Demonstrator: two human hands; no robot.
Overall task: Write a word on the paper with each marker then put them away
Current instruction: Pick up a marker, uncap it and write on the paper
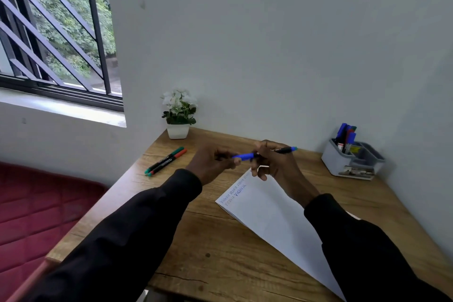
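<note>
Now | organizer (pixel 343 162): markers (pixel 346 133) upright | both hands (pixel 215 162) grip blue marker (pixel 264 153)

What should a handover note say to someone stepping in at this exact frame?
Left hand: shut on the blue cap of the blue marker.
Right hand: shut on that marker's black barrel, above the paper. Capping or uncapping cannot be told.
Green marker and red marker lie capped, side by side, on the wooden desk at left.
Grey organiser at back right already holds several markers.
Done: several blue words at the paper's top edge.
Left: no green or red writing shows; those two markers and the blue one still need storing.
</note>
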